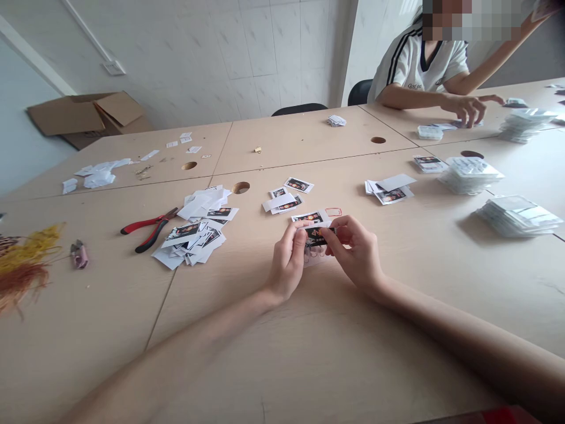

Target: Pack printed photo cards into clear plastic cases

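Both of my hands meet near the middle of the table around a small dark printed card (pixel 318 237). My left hand (pixel 288 256) pinches its left end between thumb and fingers. On the other end, my right hand (pixel 358 250) has its thumb pressed across the card's face. Just below the card shows a pale, flat piece (pixel 314 258) with several thin curved shapes on it; the hands and card partly cover it. Right behind my fingers lies another printed card (pixel 309 217), beside a red rectangular outline (pixel 334 212) on the table.
Left of my hands are a heap of cards (pixel 194 235), red-and-black pliers (pixel 152 227) and small snips (pixel 79 255). Smaller card piles (pixel 389 189) lie ahead. Clear plastic cases (pixel 518 217) are stacked at right. Across the table sits a person (pixel 421 76), one hand low over the tabletop.
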`<state>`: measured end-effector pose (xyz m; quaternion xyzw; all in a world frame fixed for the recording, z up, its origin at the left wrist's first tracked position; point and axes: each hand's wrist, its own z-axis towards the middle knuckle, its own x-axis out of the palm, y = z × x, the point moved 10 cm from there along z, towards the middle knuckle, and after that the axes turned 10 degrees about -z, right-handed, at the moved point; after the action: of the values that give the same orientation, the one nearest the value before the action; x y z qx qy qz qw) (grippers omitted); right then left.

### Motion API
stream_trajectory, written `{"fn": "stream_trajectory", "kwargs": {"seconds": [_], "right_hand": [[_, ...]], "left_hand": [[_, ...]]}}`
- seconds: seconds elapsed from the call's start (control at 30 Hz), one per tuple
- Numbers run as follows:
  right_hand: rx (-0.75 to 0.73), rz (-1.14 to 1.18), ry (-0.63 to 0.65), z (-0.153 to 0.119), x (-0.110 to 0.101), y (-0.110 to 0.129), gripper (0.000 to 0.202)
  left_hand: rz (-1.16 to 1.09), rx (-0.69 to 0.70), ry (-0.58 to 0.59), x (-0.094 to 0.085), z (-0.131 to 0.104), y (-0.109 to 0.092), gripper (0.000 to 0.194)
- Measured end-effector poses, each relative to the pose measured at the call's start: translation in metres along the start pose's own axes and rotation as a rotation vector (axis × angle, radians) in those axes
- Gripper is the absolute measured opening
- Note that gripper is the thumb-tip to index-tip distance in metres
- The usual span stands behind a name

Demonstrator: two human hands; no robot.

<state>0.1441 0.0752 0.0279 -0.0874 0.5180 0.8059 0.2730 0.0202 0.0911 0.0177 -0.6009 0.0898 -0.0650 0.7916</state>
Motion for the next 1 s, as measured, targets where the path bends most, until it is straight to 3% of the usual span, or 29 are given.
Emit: {"fn": "stream_trajectory", "kwargs": {"seconds": [0.23, 0.7, 1.0], "right_hand": [[-0.050, -0.039, 0.011, 0.001, -0.001, 0.007, 0.014], [0.047, -0.072, 0.066, 0.005, 0.002, 0.002, 0.015], [0.066, -0.059, 0.069, 0.005, 0.002, -0.002, 0.017]], "left_hand": [[0.022, 0.005, -0.043, -0.005, -0.002, 0.001, 0.031], [0.128, 0.128, -0.120, -0.011, -0.004, -0.014, 0.026], [0.136, 0.120, -0.128, -0.012, -0.004, -0.016, 0.026]]}}
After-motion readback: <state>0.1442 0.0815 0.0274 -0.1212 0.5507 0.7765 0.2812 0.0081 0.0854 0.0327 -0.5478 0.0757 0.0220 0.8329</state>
